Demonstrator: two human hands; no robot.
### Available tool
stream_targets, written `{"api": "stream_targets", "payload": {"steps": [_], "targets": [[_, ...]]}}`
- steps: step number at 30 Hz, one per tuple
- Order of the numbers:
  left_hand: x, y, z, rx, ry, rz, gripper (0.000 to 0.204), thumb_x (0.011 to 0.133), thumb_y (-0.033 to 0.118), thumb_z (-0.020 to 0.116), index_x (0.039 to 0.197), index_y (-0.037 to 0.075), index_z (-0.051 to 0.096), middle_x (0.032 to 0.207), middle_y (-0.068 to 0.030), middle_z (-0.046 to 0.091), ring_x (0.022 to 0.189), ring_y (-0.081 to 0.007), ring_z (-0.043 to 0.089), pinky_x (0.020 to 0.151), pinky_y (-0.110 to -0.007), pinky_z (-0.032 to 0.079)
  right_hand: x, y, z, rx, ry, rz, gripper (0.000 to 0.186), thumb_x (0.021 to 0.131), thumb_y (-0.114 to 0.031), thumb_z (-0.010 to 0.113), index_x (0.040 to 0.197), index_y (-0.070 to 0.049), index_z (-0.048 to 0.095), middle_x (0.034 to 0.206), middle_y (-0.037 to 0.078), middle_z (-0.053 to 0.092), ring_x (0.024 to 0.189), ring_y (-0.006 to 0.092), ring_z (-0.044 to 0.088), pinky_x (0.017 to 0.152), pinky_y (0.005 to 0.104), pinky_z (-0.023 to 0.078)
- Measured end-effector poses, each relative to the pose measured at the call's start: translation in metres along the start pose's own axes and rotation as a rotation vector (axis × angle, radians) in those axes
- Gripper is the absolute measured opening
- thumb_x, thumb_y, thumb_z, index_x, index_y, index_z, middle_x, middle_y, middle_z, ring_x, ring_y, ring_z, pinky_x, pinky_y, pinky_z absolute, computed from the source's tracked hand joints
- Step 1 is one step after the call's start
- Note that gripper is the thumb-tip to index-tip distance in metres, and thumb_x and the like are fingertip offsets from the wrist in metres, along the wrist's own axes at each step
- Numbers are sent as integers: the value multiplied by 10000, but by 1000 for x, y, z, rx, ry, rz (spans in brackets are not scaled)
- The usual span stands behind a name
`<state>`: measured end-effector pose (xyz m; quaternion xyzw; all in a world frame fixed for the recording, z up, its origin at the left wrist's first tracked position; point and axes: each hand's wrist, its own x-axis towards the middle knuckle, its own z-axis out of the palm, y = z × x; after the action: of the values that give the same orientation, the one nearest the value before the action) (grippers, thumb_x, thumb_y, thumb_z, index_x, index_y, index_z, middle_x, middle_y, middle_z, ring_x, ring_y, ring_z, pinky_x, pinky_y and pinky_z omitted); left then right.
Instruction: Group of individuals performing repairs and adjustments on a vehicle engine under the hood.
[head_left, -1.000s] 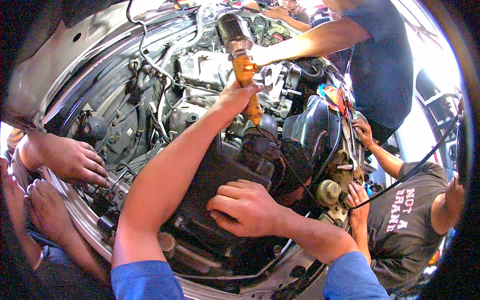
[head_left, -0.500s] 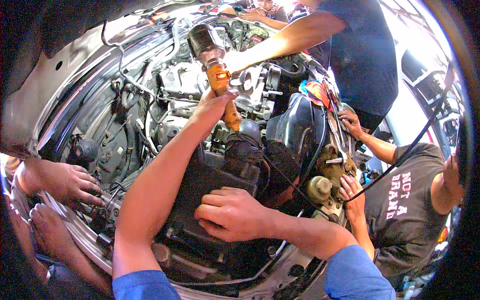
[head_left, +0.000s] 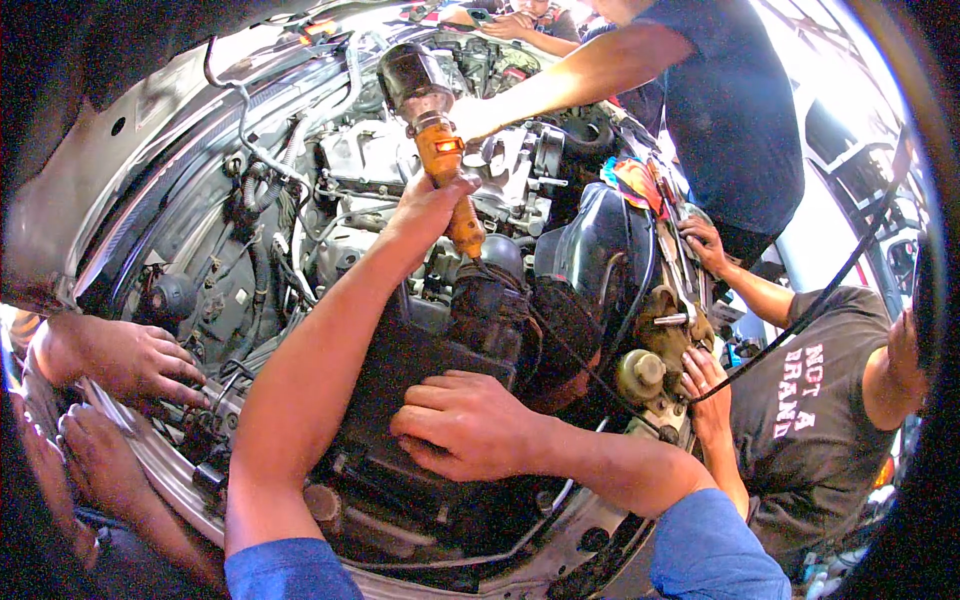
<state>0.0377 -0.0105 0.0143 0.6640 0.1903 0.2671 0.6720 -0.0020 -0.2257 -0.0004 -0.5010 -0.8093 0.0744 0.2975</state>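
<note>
My left hand (head_left: 432, 208) is wrapped round the orange handle of a corded work light (head_left: 440, 152). Its dark hooded head tilts up and away over the engine (head_left: 375, 155). The cord leaves the handle's lower end and runs off to the right. Low over a black plastic box (head_left: 400, 365) in the front of the engine bay, my right hand (head_left: 465, 425) is loosely curled in a fist, back upward. Nothing shows in its fingers, and whether it touches the box I cannot tell.
A co-worker's arm (head_left: 590, 85) reaches across the engine from the far right. Another person's hands (head_left: 708, 385) rest along the right fender, beside hand tools and a round capped reservoir (head_left: 640, 375). At the left edge, other hands (head_left: 140, 365) lean on the car body. The raised hood (head_left: 110, 190) curves overhead.
Very little differs. The co-worker in the dark shirt at the far right has shifted slightly; both my hands keep their places.
</note>
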Motion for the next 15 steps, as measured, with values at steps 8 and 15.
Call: {"api": "stream_targets", "payload": {"steps": [8, 15], "targets": [[3, -5, 0, -30, 26, -15, 363, 867, 296, 707, 1121, 66, 589, 886, -33, 607, 828, -149, 599, 783, -313, 479, 0, 0, 1, 8, 38, -11, 282, 757, -208, 686, 964, -79, 542, 898, 110, 551, 855, 324, 602, 762, 442, 502], [3, -5, -1, 7, 12, 37, 352, 875, 306, 690, 1122, 75, 594, 903, -22, 613, 836, -139, 588, 799, -306, 468, 1, 1, 2, -3, 59, -36, 274, 748, -210, 688, 930, -74, 535, 873, 109, 549, 829, 322, 601, 743, 438, 506]]}}
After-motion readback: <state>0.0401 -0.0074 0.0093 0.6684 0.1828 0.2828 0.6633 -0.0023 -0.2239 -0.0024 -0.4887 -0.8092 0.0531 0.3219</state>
